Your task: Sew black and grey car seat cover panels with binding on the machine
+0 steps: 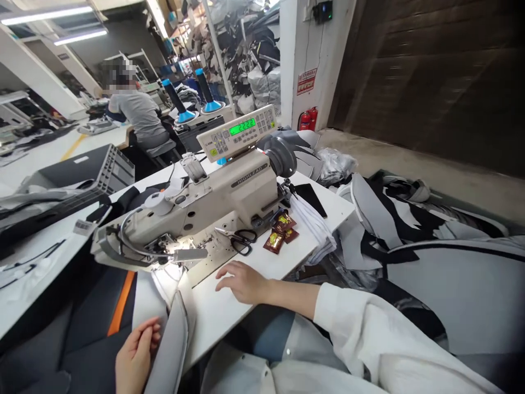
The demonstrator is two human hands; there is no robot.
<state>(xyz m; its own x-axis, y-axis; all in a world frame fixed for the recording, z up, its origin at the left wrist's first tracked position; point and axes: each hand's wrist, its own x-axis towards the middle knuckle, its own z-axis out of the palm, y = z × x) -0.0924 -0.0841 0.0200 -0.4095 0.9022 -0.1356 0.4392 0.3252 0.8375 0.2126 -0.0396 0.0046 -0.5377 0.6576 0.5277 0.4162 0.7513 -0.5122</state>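
My left hand [137, 353] is at the lower left, fingers curled together on the light grey part of a sewn fabric cover [90, 312]. This cover is dark with an orange stripe, and its upper edge lies under the lit needle area of a sewing machine [205, 205]. A padded grey edge of it stands up right of that hand. My right hand [244, 282] hovers over or rests on the white tabletop, fingers bent and apart, holding nothing. Black-handled scissors [243, 241] lie just beyond it, beside several brown packets [279, 232].
A control panel [240, 131] with a green display tops the machine; two thread cones [207, 93] stand behind. White cloth [309, 221] and a black flat object [310, 198] lie at the table's right. Grey fabric pieces [455, 290] are heaped right. Another person [139, 112] sits far left.
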